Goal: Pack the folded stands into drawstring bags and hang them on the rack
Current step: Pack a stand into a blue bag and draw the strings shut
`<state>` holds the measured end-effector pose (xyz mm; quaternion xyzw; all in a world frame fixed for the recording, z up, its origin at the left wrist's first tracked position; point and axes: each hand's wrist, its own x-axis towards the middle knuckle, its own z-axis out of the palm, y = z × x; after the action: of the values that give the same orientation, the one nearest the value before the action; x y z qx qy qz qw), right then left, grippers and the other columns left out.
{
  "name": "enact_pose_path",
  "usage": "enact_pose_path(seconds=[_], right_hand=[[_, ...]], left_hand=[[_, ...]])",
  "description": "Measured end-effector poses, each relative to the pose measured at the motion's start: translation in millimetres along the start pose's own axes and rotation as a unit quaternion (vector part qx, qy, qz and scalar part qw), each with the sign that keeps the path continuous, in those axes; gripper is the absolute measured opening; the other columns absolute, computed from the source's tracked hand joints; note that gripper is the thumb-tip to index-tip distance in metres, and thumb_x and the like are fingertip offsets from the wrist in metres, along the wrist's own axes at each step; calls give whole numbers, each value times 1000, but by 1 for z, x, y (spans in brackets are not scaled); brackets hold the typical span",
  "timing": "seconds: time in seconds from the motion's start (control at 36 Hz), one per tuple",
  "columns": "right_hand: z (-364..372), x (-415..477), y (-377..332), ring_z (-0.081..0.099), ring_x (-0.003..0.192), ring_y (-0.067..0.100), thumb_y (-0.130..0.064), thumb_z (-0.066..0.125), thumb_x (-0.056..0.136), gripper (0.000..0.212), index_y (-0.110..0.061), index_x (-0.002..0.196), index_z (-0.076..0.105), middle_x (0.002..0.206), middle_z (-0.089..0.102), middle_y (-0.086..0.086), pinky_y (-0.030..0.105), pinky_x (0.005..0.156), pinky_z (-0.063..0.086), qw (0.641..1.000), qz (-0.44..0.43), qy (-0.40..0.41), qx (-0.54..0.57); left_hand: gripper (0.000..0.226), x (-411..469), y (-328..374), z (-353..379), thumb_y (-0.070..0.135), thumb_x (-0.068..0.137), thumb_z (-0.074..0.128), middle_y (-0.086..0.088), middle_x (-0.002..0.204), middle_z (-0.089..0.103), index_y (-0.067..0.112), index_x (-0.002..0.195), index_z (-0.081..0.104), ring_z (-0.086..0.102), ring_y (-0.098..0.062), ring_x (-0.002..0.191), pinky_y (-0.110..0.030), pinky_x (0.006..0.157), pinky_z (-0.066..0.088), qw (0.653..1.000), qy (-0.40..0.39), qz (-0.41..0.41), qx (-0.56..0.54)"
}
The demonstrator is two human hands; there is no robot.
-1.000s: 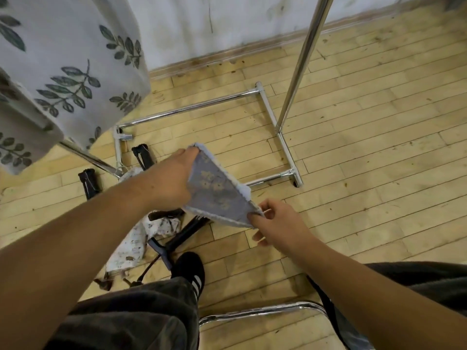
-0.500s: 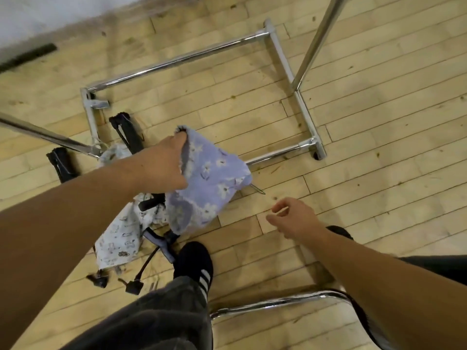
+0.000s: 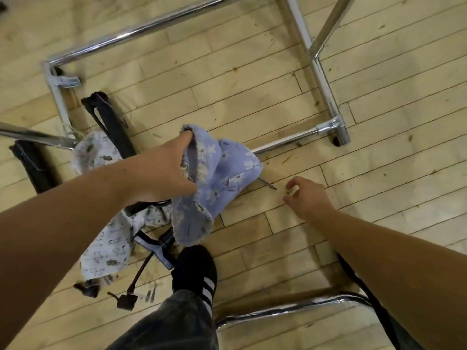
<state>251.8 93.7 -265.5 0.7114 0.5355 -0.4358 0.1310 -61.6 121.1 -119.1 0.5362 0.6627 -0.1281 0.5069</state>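
Left fingers grip one blue bag.

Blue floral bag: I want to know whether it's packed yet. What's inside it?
The left hand grips the blue floral bag at its open mouth, where only grey lining shows. The cloth hides the rest of the inside, so any contents cannot be told.

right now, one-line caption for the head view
Left hand grips a blue floral drawstring bag above folded stands; right hand hovers beside it.

Drawstring bag held in left hand, before rack base; folded stands laid left; right hand placed right.
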Motion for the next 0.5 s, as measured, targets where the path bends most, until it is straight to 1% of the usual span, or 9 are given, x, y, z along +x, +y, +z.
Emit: enact_pose_path(seconds=[0.06, 0.14, 0.17, 0.22, 0.31, 0.36, 0.42, 0.47, 0.5], right_hand=[[4, 4, -1, 56, 75, 12, -26, 74, 92, 20, -22, 110, 65, 100, 63, 1, 23, 59, 43, 1000, 3, 0, -3], [9, 9, -1, 63, 83, 21, -28, 77, 90, 17, -20, 98, 64, 100, 67, 4, 32, 74, 55, 1000, 6, 23, -9], [10, 11, -1, 64, 83, 22, -28, 78, 90, 17, -19, 95, 64, 99, 67, 5, 34, 76, 57, 999, 7, 28, -14], [10, 13, -2, 64, 83, 23, -24, 76, 91, 12, -17, 91, 66, 97, 67, 6, 36, 76, 57, 999, 7, 34, -24], [9, 15, -4, 64, 83, 23, -16, 70, 92, 2, -14, 91, 69, 99, 67, 8, 36, 75, 57, 998, 15, 35, -41], [8, 14, -7, 64, 84, 24, -17, 74, 89, 7, -13, 92, 69, 99, 66, 9, 35, 75, 57, 998, 29, 27, -40], [6, 10, -10, 63, 86, 25, -21, 77, 87, 14, -12, 93, 68, 99, 65, 9, 35, 74, 56, 998, 40, 22, -32], [2, 2, -14, 63, 86, 24, -23, 77, 87, 18, -10, 94, 67, 98, 66, 10, 35, 74, 56, 998, 46, 22, -24], [-1, -2, -17, 63, 88, 24, -24, 76, 87, 19, -9, 95, 67, 98, 67, 10, 36, 75, 57, 999, 45, 25, -17]], left_hand=[[94, 3, 0, 2, 19, 91, 72, 15, 87, 53, 42, 159, 10, 53, -6, 62, -19, 50, 37, 1000, 11, 4, -4], [95, 8, -3, 4, 21, 89, 74, 7, 110, 61, 43, 158, 12, 57, -4, 77, -27, 64, 46, 1000, 6, 15, -12], [94, 9, -3, 4, 22, 88, 74, 6, 116, 62, 43, 158, 14, 59, -5, 82, -32, 69, 49, 1000, 4, 16, -14], [95, 10, -2, 5, 23, 88, 75, 5, 119, 60, 46, 157, 14, 61, -8, 85, -39, 74, 53, 1000, 1, 17, -11], [95, 10, -1, 6, 23, 88, 75, 3, 118, 57, 44, 158, 14, 54, -2, 80, -32, 70, 46, 1000, 4, 20, -14], [94, 8, 0, 5, 21, 88, 74, 3, 112, 56, 44, 158, 15, 51, -3, 75, -27, 63, 43, 1000, 4, 18, -19], [95, 2, 5, 4, 21, 89, 73, 7, 103, 54, 43, 159, 13, 48, -4, 70, -20, 58, 40, 1000, -5, 21, -16], [89, -6, 11, 1, 19, 91, 72, 14, 98, 54, 42, 157, 16, 49, -2, 64, -17, 53, 40, 999, -22, 24, -14], [86, -11, 13, 0, 17, 92, 71, 13, 96, 57, 44, 155, 19, 51, -4, 59, -16, 51, 41, 999, -29, 23, -15]])
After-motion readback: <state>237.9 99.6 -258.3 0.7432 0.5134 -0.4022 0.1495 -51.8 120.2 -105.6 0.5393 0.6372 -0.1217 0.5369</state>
